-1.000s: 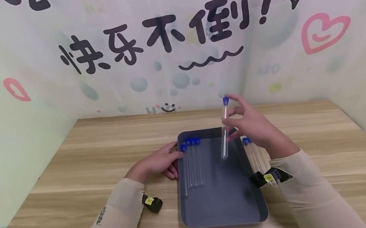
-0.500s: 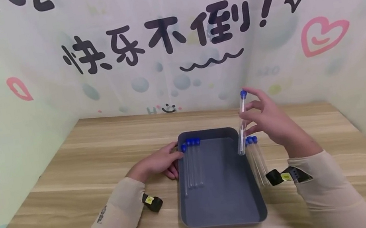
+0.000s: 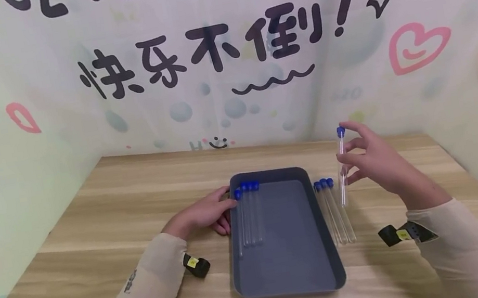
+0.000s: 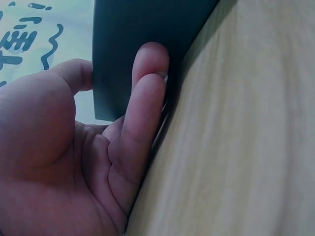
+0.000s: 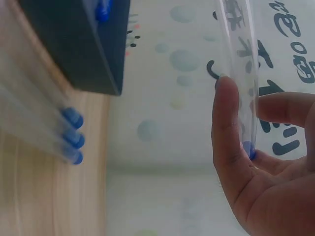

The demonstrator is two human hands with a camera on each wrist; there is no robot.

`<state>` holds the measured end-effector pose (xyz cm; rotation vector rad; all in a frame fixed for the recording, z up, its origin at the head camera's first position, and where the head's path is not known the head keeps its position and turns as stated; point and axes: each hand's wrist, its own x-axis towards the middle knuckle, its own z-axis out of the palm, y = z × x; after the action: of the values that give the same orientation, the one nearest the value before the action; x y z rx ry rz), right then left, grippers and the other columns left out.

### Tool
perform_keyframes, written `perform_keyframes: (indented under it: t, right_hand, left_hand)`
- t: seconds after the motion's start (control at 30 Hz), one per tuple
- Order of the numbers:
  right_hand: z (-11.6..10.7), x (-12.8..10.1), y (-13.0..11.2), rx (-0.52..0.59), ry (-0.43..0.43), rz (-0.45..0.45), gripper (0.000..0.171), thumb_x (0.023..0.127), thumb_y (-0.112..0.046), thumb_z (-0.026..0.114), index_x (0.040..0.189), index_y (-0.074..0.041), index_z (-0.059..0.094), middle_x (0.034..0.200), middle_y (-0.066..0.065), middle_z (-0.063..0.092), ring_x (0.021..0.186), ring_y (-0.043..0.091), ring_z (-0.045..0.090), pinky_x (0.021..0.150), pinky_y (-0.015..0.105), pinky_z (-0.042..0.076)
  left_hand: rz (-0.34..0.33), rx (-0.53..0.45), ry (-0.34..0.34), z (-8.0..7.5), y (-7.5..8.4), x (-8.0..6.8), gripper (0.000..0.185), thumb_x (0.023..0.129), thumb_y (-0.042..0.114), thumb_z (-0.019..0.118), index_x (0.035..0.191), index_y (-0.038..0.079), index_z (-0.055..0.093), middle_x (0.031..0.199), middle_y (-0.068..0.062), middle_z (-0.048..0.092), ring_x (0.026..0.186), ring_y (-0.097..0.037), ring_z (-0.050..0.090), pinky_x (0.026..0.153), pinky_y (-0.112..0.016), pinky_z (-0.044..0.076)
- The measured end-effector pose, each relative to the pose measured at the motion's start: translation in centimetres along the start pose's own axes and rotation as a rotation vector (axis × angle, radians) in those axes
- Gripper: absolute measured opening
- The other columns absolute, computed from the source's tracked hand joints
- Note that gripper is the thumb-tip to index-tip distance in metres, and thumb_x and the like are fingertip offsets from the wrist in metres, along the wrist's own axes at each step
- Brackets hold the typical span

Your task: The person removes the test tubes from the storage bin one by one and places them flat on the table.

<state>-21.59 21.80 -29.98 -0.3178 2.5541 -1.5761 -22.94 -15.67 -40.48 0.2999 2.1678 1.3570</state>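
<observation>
My right hand [image 3: 380, 161] holds a clear test tube [image 3: 343, 190] with a blue cap, nearly upright, right of the tray. A fingertip touches the cap; in the right wrist view the thumb [image 5: 226, 113] lies along the glass. Several blue-capped test tubes [image 3: 250, 218] lie side by side in the grey tray [image 3: 298, 289], along its left wall. On the table at the tray's right side lie 3 more capped tubes [image 3: 338, 217]. My left hand [image 3: 202, 212] grips the tray's left edge, and its curled fingers [image 4: 142, 103] press against the outer wall in the left wrist view.
The tray stands on a wood-grain table [image 3: 131, 188]. Behind it hangs a white printed cloth [image 3: 166, 113] with black lettering, and pale walls close in both sides. Black wrist cameras [image 3: 197, 265] sit on both sleeves.
My right hand has carried the test tube from over the tray to the right, past its right wall and over the tubes lying there. The left hand has stayed on the tray.
</observation>
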Motion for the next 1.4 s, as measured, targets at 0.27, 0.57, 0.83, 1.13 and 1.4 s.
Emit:
perform_keyframes:
  t: [0.27,0.57,0.83,1.13,1.4]
  right_hand:
    - [-0.7,-0.1,1.8,-0.03,-0.025,0.0,0.078,0.099,-0.007,0.057,0.16,-0.019,0.01,0.119,0.027,0.044,0.074,0.017,0.067,0.068,0.043,0.063]
    - [-1.1,0.0,3.5,-0.093,-0.108,0.019,0.078,0.099,-0.007,0.056,0.161,-0.017,0.011,0.124,0.032,0.045,0.073,0.022,0.067,0.063,0.042,0.062]
    - [-0.9,0.4,4.9,-0.114,-0.17,0.045,0.077,0.098,-0.006,0.056,0.161,-0.019,0.012,0.123,0.033,0.047,0.073,0.022,0.063,0.061,0.042,0.061]
    - [-0.7,0.3,5.3,-0.125,-0.176,0.031,0.076,0.098,-0.006,0.056,0.16,-0.016,0.013,0.122,0.034,0.046,0.073,0.022,0.061,0.06,0.042,0.061]
    - [-0.4,0.3,5.6,-0.132,-0.187,0.039,0.075,0.098,-0.005,0.056,0.16,-0.016,0.014,0.12,0.033,0.047,0.072,0.022,0.061,0.059,0.042,0.061]
  left_hand:
    - [-0.004,0.011,0.005,-0.2,-0.5,0.3,0.059,0.105,0.033,0.045,0.159,0.022,0.022,0.083,-0.013,0.064,0.065,-0.019,0.065,0.058,-0.03,0.059]
    - [-0.006,-0.001,0.002,-0.1,-0.4,0.5,0.067,0.105,0.033,0.046,0.161,0.02,0.013,0.082,-0.013,0.064,0.063,-0.018,0.065,0.057,-0.03,0.059]
    - [-0.011,-0.003,0.0,0.0,-0.3,0.5,0.067,0.105,0.033,0.046,0.162,0.021,0.013,0.079,-0.013,0.064,0.063,-0.018,0.065,0.057,-0.03,0.059]
    - [-0.01,0.005,0.007,-0.1,-0.3,0.5,0.066,0.105,0.033,0.046,0.161,0.021,0.014,0.079,-0.013,0.064,0.063,-0.019,0.065,0.057,-0.031,0.059]
    - [-0.013,-0.001,0.001,-0.1,-0.4,0.5,0.067,0.105,0.033,0.045,0.162,0.021,0.012,0.078,-0.012,0.064,0.062,-0.018,0.065,0.057,-0.03,0.059]
